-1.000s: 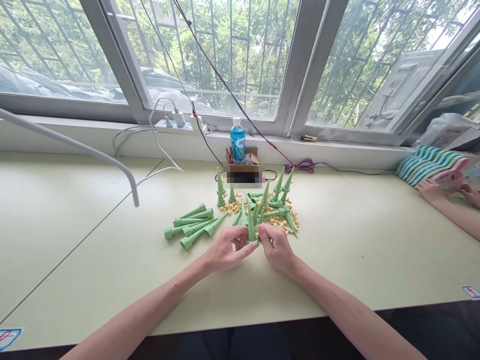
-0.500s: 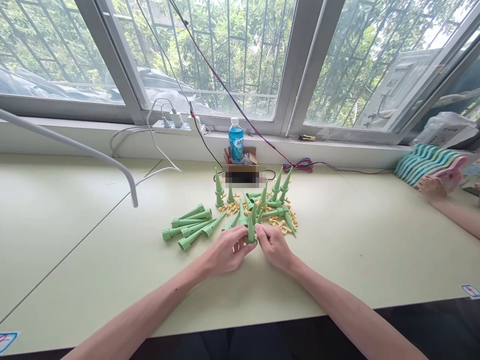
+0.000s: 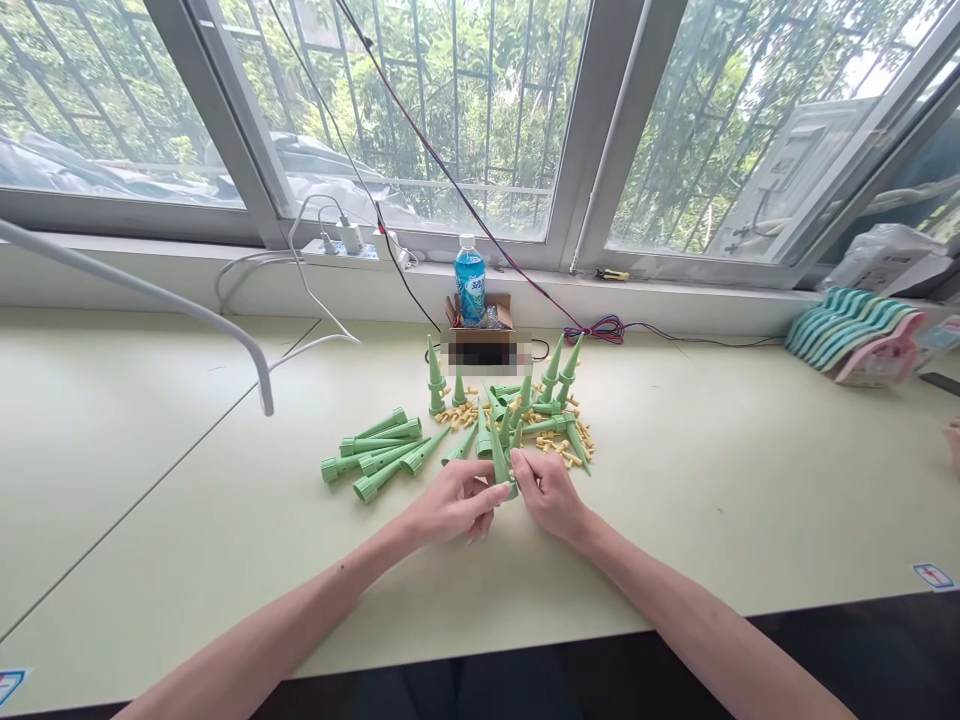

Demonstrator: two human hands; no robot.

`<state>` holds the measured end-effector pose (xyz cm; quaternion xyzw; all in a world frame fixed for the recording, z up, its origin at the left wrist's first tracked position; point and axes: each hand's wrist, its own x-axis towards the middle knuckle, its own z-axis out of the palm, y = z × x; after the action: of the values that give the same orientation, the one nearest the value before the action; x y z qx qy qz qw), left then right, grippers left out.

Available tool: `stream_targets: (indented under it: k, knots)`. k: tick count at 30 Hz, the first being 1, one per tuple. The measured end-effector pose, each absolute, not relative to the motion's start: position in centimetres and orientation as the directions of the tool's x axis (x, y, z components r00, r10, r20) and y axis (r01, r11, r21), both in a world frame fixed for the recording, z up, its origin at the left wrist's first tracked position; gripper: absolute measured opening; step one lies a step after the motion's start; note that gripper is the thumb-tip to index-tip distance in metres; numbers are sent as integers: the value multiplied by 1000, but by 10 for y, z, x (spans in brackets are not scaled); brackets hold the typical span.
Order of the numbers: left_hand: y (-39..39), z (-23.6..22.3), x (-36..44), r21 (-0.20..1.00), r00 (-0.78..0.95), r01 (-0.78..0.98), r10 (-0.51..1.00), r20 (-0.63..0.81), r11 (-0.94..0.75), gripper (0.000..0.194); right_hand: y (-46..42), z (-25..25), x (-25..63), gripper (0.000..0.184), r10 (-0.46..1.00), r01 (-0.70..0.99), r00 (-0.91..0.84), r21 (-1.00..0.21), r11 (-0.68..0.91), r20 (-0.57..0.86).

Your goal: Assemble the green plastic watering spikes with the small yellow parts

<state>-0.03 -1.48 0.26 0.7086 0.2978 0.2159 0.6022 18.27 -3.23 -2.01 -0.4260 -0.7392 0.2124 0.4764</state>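
Note:
Near the middle of the table, my left hand (image 3: 454, 503) is closed around the wide end of a green plastic watering spike (image 3: 500, 465), whose tip points up. My right hand (image 3: 553, 492) is closed in a pinch against the right side of that spike; what sits between its fingertips is hidden. Just beyond both hands lie more green spikes (image 3: 484, 430), some upright and some on their sides, mixed with small yellow T-shaped valves (image 3: 551, 443). Several loose green spikes (image 3: 382, 457) lie in a group left of my left hand.
Behind the pile, a blue bottle (image 3: 470, 285) stands in a cardboard box (image 3: 499, 312). A red-and-blue cable coil (image 3: 600, 330) lies by the sill. At left, a white curved tube (image 3: 187, 298) hangs over the table. Teal and pink plastic pieces (image 3: 855, 335) stand at right, near another person's hand (image 3: 954, 440).
The spike in my left hand has tilted a little, and my left thumb has shifted onto its base. The other person's hand has left the pink piece and moved to the right edge.

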Motion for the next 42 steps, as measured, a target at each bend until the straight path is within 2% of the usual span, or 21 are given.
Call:
stream_targets:
  k: [4, 7, 12, 18, 21, 31, 36, 42]
  knots:
    - [-14, 6, -1, 994, 781, 87, 615, -112, 70, 39, -34, -22, 185, 38, 788, 413, -209, -678, 608, 579]
    - [-15, 8, 0, 994, 772, 85, 626, -108, 66, 38, -34, -24, 185, 37, 778, 409, -204, -671, 619, 594]
    - [-16, 4, 2, 987, 720, 141, 691, -52, -72, 37, -32, -25, 185, 37, 792, 417, -197, -682, 601, 577]
    - [-14, 3, 3, 891, 661, 254, 740, 123, -375, 30, -31, -22, 183, 39, 825, 408, -169, -724, 556, 539]
    - [-14, 5, 3, 869, 658, 253, 735, 167, -424, 30, -31, -21, 182, 40, 832, 403, -161, -734, 547, 531]
    - [-13, -1, 1, 988, 741, 130, 670, -41, -83, 35, -30, -21, 185, 40, 808, 428, -172, -696, 577, 564]
    - [-12, 3, 0, 996, 786, 92, 614, -73, 1, 37, -29, -22, 185, 40, 791, 443, -183, -670, 596, 583]
    - [-12, 3, 2, 996, 754, 91, 652, -81, 19, 40, -31, -22, 181, 42, 784, 448, -138, -668, 594, 606]
